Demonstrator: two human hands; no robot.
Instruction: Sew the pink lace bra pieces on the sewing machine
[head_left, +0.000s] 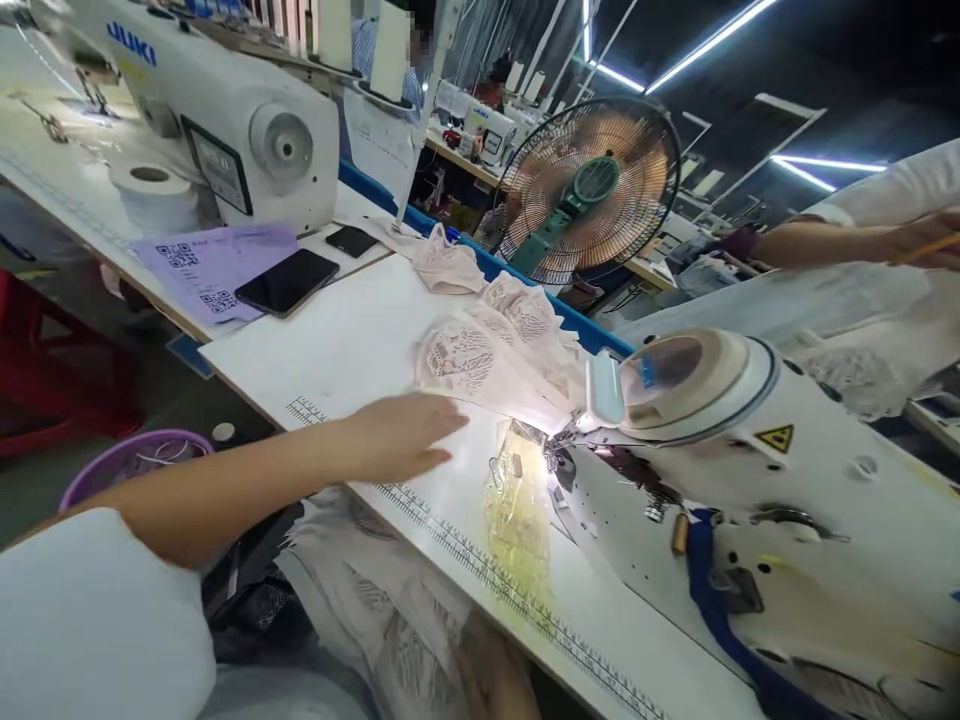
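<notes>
My left hand [401, 437] reaches over the white table with its fingers stretched out and nothing held in them. Just beyond its fingertips lies a pale pink lace bra [461, 355], with one edge running toward the needle area of the sewing machine [757, 430]. More lace bra pieces [525, 305] are heaped behind it. Below the table's front edge, my right hand [491, 665] is dark and blurred beside a bundle of pale lace garments [390, 600]; its fingers cannot be made out.
A yellowish taped strip [521, 530] and a printed ruler [450, 535] mark the tabletop. A phone [287, 282] rests on a purple sheet [210, 265] near a second sewing machine [225, 120]. Behind stands a fan [592, 190]. Another person's arm [832, 243] shows at right.
</notes>
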